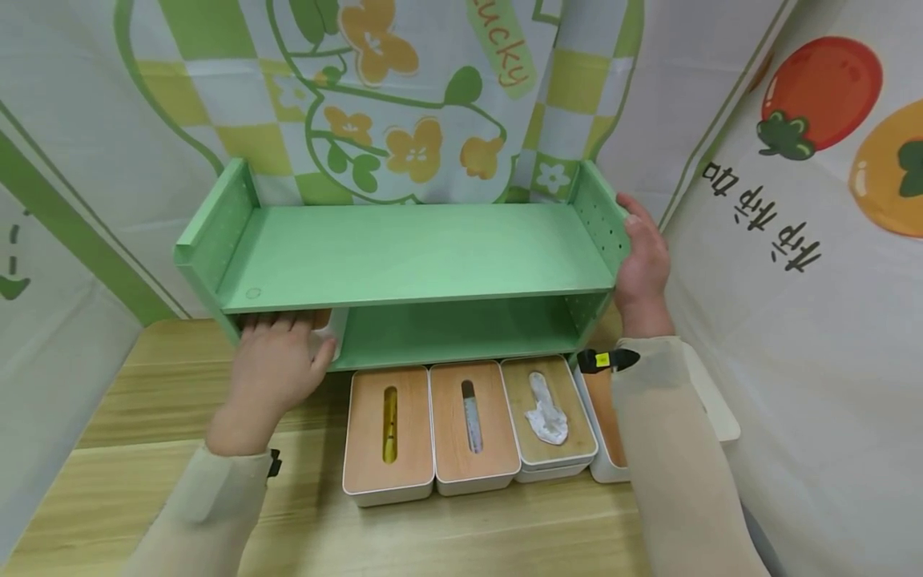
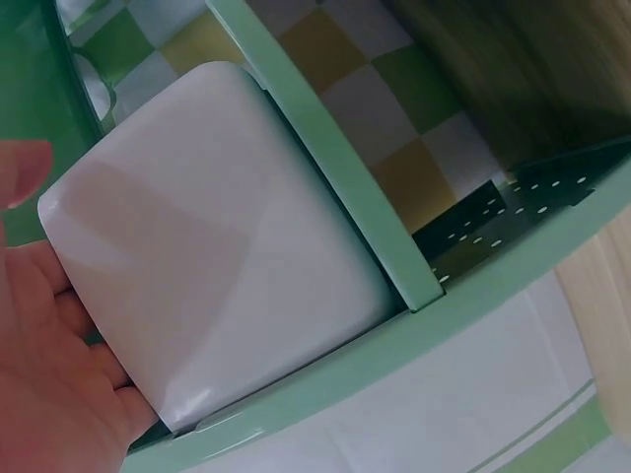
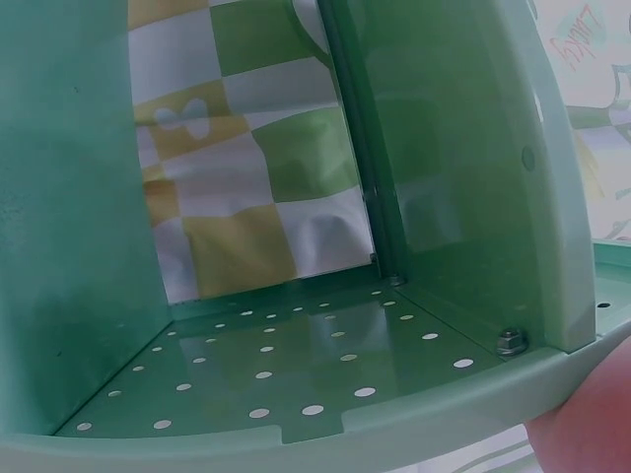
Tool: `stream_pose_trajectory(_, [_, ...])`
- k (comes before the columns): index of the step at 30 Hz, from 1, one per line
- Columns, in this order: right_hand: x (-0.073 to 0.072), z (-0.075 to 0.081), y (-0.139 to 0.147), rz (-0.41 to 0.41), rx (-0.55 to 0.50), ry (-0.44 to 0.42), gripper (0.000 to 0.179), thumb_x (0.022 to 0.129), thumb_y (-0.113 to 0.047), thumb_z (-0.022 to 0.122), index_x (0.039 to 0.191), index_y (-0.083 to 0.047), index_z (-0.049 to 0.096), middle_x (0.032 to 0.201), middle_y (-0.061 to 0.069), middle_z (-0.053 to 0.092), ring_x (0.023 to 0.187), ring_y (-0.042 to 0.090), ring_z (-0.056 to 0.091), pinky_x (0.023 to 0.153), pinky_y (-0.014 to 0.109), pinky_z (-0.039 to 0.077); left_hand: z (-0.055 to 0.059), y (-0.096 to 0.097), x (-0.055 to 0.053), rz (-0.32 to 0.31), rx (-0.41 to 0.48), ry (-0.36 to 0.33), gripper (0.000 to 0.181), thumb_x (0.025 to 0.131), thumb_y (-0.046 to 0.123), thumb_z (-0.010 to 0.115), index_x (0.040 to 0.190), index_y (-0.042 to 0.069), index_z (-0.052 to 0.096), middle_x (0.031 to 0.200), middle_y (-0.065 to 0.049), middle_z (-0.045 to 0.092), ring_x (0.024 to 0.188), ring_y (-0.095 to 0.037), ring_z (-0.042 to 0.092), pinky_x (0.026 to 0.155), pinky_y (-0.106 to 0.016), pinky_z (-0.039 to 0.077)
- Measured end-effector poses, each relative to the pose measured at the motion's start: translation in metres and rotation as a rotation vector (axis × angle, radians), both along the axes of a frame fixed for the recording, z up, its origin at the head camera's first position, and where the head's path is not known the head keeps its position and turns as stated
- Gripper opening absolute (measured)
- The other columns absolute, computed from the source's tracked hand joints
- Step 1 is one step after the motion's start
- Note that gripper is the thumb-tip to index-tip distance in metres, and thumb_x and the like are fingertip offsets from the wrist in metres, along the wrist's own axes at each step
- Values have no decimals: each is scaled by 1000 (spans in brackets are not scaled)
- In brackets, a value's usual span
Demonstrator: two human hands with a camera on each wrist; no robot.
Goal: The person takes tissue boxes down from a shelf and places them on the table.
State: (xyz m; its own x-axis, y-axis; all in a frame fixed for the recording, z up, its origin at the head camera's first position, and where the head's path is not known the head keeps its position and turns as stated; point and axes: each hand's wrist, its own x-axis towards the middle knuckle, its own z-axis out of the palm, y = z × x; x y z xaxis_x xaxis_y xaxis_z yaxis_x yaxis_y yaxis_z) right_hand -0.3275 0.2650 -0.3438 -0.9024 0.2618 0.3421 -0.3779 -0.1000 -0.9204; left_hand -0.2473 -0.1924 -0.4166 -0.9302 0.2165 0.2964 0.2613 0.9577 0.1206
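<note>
A two-level green shelf [image 1: 425, 252] stands on the wooden table. Inside its lower level, at the left end, is a white box with a wood-coloured lid [image 1: 321, 318]. My left hand [image 1: 277, 365] presses its straight fingers against that white box [image 2: 217, 246], with the thumb held apart from it. In the left wrist view the box's smooth white face sits close to the side panel. At the shelf's right end, my right hand [image 1: 644, 272] rests against the outside of the side panel [image 1: 602, 224]. Only a bit of this hand [image 3: 592, 419] shows in the right wrist view.
In front of the shelf stand several tissue boxes: one with a yellow pack [image 1: 390, 425] in its slot, one with a grey-white pack [image 1: 472, 417], and one with white tissue [image 1: 548, 417] sticking out. Another box [image 1: 606, 417] is partly behind my right forearm. Printed cloth hangs behind.
</note>
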Motion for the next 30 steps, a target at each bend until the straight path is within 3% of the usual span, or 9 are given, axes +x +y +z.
stream_pose_trajectory(6, [-1,-1,1,11,-13,19,40,105,-26,42,140,-17,59,123,18,57,81,19,58,70,29,51,-3,1,0,-8,30,89,44,103,30,45,83,-4,63,85,-22,62,82,-47,56,73,-59,40])
stream_pose_trajectory(16, [-1,-2,2,-19,34,31,40,105,-27,41,139,-18,60,124,15,57,76,15,55,68,28,48,0,11,2,-11,-13,53,42,105,29,43,96,-7,63,93,-25,62,90,-49,56,81,-60,39])
stream_pose_trajectory(24, [0,0,2,-11,24,-1,41,106,-28,39,142,-18,57,131,18,55,89,23,59,74,32,52,-7,19,6,-57,3,199,35,101,27,50,89,-6,57,85,-21,58,80,-45,52,80,-57,38])
stream_pose_trajectory(30, [-1,0,2,-40,81,-6,41,106,-29,39,141,-20,58,143,3,50,100,21,56,81,32,48,-9,22,14,-117,27,356,33,97,24,53,93,-8,57,84,-21,57,77,-45,47,79,-56,39])
